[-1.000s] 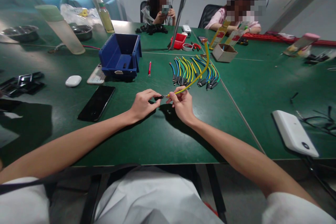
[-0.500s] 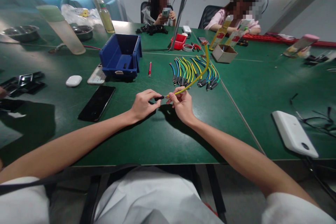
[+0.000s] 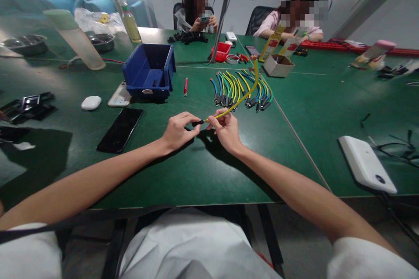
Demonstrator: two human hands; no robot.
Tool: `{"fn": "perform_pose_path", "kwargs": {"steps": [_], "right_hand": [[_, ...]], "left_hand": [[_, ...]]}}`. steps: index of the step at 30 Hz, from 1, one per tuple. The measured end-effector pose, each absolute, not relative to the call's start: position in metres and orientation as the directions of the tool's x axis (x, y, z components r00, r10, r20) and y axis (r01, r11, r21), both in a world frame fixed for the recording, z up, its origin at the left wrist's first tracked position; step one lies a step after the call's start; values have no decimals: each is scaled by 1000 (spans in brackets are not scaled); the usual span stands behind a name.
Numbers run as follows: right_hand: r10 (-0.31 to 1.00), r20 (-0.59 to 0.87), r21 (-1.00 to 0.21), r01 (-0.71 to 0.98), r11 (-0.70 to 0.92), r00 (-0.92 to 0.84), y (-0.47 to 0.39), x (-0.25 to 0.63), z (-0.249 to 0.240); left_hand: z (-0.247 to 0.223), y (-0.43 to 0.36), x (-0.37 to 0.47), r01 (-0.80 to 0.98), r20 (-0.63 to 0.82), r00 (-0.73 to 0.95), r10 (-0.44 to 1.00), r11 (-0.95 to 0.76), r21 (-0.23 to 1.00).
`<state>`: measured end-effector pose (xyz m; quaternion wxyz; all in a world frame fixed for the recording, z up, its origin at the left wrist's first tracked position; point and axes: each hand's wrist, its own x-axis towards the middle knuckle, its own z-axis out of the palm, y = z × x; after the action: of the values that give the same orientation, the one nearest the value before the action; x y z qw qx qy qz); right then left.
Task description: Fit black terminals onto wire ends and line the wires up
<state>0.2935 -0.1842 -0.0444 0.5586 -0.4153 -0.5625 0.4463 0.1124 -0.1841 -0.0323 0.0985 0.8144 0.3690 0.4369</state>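
My left hand (image 3: pixel 180 130) pinches a short black sleeve (image 3: pixel 197 123) between thumb and fingers. My right hand (image 3: pixel 225 128) grips a yellow wire (image 3: pixel 240 101) close to its near end, where a small metal tip points at the sleeve. Tip and sleeve meet between the two hands; how far one is inside the other I cannot tell. From there the wire curves up and away to a bare copper end. Behind it lies a row of short blue, green and yellow wires (image 3: pixel 231 89), several with black sleeves and metal lugs at their near ends.
A blue bin (image 3: pixel 147 93) stands behind my left hand, with a red pen-like object (image 3: pixel 186 87) beside it. A black phone (image 3: pixel 120 130) lies left of my hand. Further back are a cardboard box (image 3: pixel 278 67) and a red tray (image 3: pixel 221 52). Two people sit across the table.
The black sleeve and the wire's metal tip look slightly closer together. Both hands keep nearly the same place and grip. The person at the back has lowered a phone a little.
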Motion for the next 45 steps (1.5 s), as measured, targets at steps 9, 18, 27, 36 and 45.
{"fn": "perform_pose_path", "kwargs": {"steps": [9, 18, 27, 36, 45], "right_hand": [[960, 276, -961, -23, 276, -37, -186, 293, -42], [962, 270, -963, -5, 270, -44, -185, 293, -43], [960, 271, -962, 1, 272, -68, -186, 293, -41], [959, 274, -962, -10, 274, -71, -186, 293, -42], [962, 268, -963, -7, 268, -55, -185, 293, -43]], "left_hand": [[-34, -184, 112, 519, 649, 339, 681, -711, 475], [-33, -186, 113, 512, 656, 353, 667, -725, 461], [-35, -185, 112, 507, 661, 375, 650, -741, 442], [-35, -184, 112, 502, 654, 379, 655, -739, 449], [-35, -184, 112, 503, 652, 382, 655, -739, 448]]}}
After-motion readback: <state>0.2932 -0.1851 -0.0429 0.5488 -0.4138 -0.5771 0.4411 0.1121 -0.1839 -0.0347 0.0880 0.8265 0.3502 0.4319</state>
